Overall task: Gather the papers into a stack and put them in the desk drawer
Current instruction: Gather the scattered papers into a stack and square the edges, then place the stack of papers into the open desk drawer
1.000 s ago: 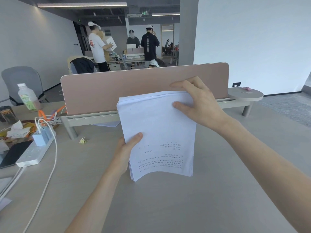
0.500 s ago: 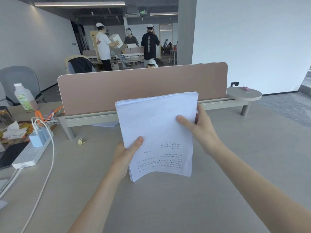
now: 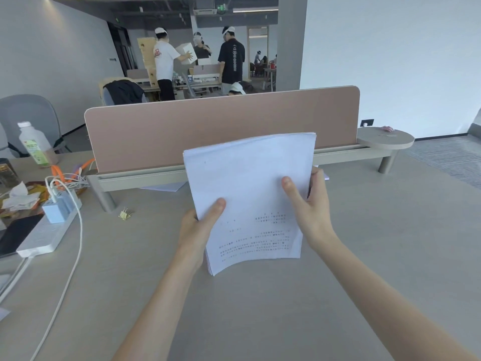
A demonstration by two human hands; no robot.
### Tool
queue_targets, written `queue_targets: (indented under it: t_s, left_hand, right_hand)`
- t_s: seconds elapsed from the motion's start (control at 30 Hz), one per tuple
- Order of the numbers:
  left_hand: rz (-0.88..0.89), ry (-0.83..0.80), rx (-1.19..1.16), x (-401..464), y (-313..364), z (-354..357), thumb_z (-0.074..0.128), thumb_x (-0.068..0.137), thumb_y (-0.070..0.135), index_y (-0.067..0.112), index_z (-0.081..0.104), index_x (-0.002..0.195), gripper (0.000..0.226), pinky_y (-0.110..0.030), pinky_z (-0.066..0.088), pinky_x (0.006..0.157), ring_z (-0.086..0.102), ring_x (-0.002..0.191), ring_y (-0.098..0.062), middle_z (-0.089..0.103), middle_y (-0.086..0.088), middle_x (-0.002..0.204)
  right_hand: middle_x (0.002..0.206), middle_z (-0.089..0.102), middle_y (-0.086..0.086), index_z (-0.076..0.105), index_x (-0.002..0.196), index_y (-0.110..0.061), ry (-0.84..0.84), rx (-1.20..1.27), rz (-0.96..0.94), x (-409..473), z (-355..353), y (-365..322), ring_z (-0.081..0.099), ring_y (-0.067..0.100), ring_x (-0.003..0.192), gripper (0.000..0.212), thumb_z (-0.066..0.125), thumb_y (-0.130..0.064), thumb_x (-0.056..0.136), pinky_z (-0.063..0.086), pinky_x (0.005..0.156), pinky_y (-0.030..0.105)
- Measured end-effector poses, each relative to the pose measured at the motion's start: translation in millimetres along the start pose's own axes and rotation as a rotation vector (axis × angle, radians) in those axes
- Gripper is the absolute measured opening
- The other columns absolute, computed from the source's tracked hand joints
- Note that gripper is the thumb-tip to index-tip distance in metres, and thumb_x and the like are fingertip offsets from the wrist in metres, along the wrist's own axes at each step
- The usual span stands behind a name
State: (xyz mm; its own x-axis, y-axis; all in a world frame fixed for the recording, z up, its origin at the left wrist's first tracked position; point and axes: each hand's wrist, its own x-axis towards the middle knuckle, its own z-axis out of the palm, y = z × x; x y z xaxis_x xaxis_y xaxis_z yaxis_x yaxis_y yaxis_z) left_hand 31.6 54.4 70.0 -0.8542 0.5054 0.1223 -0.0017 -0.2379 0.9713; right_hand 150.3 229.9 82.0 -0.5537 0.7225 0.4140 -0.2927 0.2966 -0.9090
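A thick stack of white papers with printed text near its lower end is held upright above the grey desk, its bottom edge curling toward me. My left hand grips the stack's lower left side, thumb on the front sheet. My right hand grips the right edge, thumb on the front and fingers behind. Another white sheet lies flat under the divider rail. No drawer is in view.
A pink divider panel stands behind the stack. At the left are a white power strip with chargers and a trailing cable, a bottle, tissues and a phone. A binder clip lies on the desk. People stand far behind.
My right hand slid from the top of the stack down to its right edge. The stack now stands more upright and squared between both hands.
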Motion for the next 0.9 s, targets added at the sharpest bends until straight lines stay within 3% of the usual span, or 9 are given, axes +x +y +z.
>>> queue_targets:
  t_s: [0.17,0.27,0.37,0.47,0.53,0.6,0.7,0.83,0.9]
  left_hand:
    - [-0.028,0.026,0.09,-3.5,-16.9,3.0,0.08,0.077,0.032,0.041,0.079,0.077,0.01,-0.031,0.056,0.077,0.076,0.086,-0.007,0.08,0.015,0.087]
    - [-0.011,0.067,0.083,-3.4,-20.0,5.6,0.078,0.083,0.023,0.031,0.077,0.081,0.008,-0.029,0.056,0.074,0.075,0.083,-0.004,0.079,0.016,0.084]
    - [0.001,0.078,0.061,-1.5,-17.8,7.2,0.077,0.084,0.023,0.031,0.075,0.083,0.008,-0.024,0.055,0.069,0.074,0.078,0.001,0.079,0.019,0.083]
    - [-0.027,0.085,0.052,-4.3,-28.5,8.7,0.076,0.085,0.025,0.032,0.076,0.086,0.007,-0.023,0.056,0.068,0.075,0.083,-0.003,0.079,0.016,0.087]
    - [-0.033,0.108,0.051,-5.5,-33.8,9.7,0.076,0.085,0.025,0.029,0.076,0.088,0.005,-0.024,0.057,0.067,0.076,0.083,-0.004,0.08,0.015,0.085]
    - [-0.039,0.113,0.055,-4.5,-36.7,10.2,0.075,0.085,0.025,0.027,0.075,0.09,0.005,-0.024,0.057,0.068,0.075,0.081,-0.003,0.079,0.016,0.084]
    - [-0.062,0.096,0.062,-4.5,-36.8,13.4,0.073,0.088,0.027,0.026,0.075,0.092,0.005,-0.02,0.057,0.062,0.076,0.08,-0.004,0.08,0.014,0.085]
    - [-0.088,0.055,0.104,-1.6,-32.6,19.3,0.073,0.088,0.032,0.027,0.075,0.091,0.007,-0.024,0.057,0.064,0.076,0.079,-0.003,0.08,0.015,0.083]
    - [-0.121,0.022,0.129,-1.6,-30.1,26.0,0.071,0.088,0.037,0.028,0.075,0.092,0.011,-0.028,0.055,0.068,0.075,0.079,-0.001,0.079,0.017,0.083]
  right_hand:
    - [0.102,0.07,-0.033,0.055,0.111,-0.043,-0.047,-0.053,0.103,-8.9,-2.6,25.6,0.066,-0.006,0.1,0.011,0.052,-0.036,0.104,0.052,0.09,0.032]
    - [0.098,0.07,-0.032,0.056,0.107,-0.038,-0.03,-0.048,0.131,-8.8,-0.6,28.0,0.067,0.001,0.101,0.009,0.048,-0.035,0.104,0.054,0.095,0.037]
    - [0.097,0.067,-0.036,0.053,0.105,-0.044,-0.04,-0.055,0.112,-7.5,0.5,24.1,0.064,-0.007,0.097,0.015,0.046,-0.032,0.106,0.052,0.086,0.019]
    - [0.094,0.065,-0.036,0.053,0.11,-0.03,-0.067,-0.099,0.146,-15.9,-2.7,38.4,0.063,-0.002,0.1,0.009,0.045,-0.034,0.106,0.048,0.085,0.022]
    - [0.096,0.066,-0.027,0.051,0.116,-0.017,-0.065,-0.13,0.129,-22.3,-6.7,45.1,0.062,0.002,0.096,0.02,0.046,-0.034,0.106,0.048,0.088,0.028]
    - [0.105,0.067,-0.003,0.048,0.117,-0.008,-0.062,-0.13,0.128,-25.9,-8.0,49.8,0.059,0.01,0.092,0.029,0.046,-0.034,0.106,0.048,0.087,0.033]
    - [0.116,0.062,0.014,0.044,0.119,-0.005,-0.095,-0.178,0.163,-28.6,-11.6,53.8,0.06,0.025,0.101,0.034,0.043,-0.036,0.106,0.049,0.093,0.042]
    - [0.088,0.058,0.0,0.044,0.106,-0.003,-0.113,-0.219,0.216,-25.8,-25.2,55.3,0.053,0.013,0.08,0.027,0.046,-0.03,0.106,0.045,0.075,0.036]
    - [0.086,0.059,-0.006,0.05,0.1,-0.008,-0.118,-0.256,0.208,-23.1,-39.8,48.0,0.057,0.014,0.079,0.02,0.05,-0.028,0.104,0.047,0.072,0.034]
